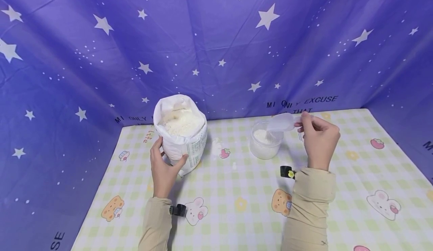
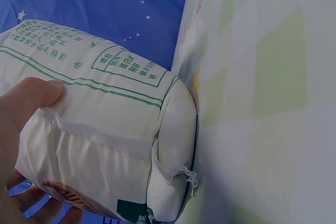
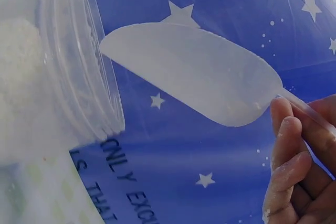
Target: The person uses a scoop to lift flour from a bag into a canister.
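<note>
A white bag of flour [image 1: 199,145] stands open-topped on the left of the table, with pale flour [image 1: 182,123] near its rim. My left hand [image 1: 165,170] grips its lower side, thumb on the front and fingers round the other side, as the left wrist view shows on the printed bag [image 2: 105,129]. Between thumb and fingers, my right hand [image 1: 319,142] pinches the handle of a translucent scoop [image 1: 281,122]. The scoop's tip reaches the mouth of a clear plastic jar [image 1: 265,149] partly filled with flour. In the right wrist view the scoop bowl [image 3: 194,72] looks empty.
A light green and white checked tablecloth [image 1: 236,224] with cartoon prints covers the table. Small traces of white powder [image 1: 216,145] lie between bag and jar. A blue star-patterned curtain [image 1: 216,37] closes off the back and both sides.
</note>
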Tool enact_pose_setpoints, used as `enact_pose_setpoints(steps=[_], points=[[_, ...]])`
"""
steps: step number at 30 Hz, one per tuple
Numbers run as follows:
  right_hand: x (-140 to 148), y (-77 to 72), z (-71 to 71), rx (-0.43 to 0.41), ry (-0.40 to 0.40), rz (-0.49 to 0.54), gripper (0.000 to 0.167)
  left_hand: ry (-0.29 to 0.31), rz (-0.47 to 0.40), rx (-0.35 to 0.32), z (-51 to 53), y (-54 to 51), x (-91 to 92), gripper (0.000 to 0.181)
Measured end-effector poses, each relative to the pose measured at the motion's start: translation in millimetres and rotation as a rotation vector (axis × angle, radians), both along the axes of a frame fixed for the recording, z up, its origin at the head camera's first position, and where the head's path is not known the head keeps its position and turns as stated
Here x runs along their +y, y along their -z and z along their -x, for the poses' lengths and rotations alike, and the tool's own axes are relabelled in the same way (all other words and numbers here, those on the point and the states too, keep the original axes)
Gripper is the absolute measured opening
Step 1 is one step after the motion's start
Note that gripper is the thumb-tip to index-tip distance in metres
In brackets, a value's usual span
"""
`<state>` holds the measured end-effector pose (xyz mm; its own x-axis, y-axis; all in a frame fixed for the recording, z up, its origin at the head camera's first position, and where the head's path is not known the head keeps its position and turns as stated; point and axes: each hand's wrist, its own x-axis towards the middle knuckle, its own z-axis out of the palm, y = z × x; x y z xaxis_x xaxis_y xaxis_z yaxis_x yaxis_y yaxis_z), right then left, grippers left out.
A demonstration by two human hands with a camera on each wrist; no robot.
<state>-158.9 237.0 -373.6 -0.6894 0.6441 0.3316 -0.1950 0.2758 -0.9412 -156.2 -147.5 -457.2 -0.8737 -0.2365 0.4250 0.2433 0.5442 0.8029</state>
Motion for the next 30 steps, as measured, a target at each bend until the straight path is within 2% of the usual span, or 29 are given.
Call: enact_pose_setpoints(steps=[4,6,11,15,20,26,30], points=[[-6,-0.4,2.5,0.073,-0.074,0.151,0.033,-0.001,-0.009,-0.001,-1.8,0.2,-0.4,0.095],[-11,-0.7,3.6,0.098,-0.102,0.178,0.031,0.002,-0.009,0.0,-2.4,0.7,-0.4,0.095],[-24,-2.8,4.8,0.1,-0.136,0.1,0.034,0.003,-0.005,0.003,-2.0,0.6,-0.4,0.095],[-34,-7.0,6.3,0.108,-0.149,0.088,0.035,0.001,-0.01,0.004,-1.4,-0.4,-0.4,0.094],[-50,-15.4,10.4,0.153,-0.187,0.085,0.034,0.005,-0.014,0.011,-0.5,-1.0,-0.7,0.095],[-71,-25.4,15.9,0.195,-0.258,0.033,0.036,0.01,-0.016,0.008,-0.3,-2.8,0.2,0.093],[-80,-28.9,20.6,0.232,-0.278,0.009,0.037,0.01,-0.014,-0.001,-0.7,-3.6,0.7,0.092]])
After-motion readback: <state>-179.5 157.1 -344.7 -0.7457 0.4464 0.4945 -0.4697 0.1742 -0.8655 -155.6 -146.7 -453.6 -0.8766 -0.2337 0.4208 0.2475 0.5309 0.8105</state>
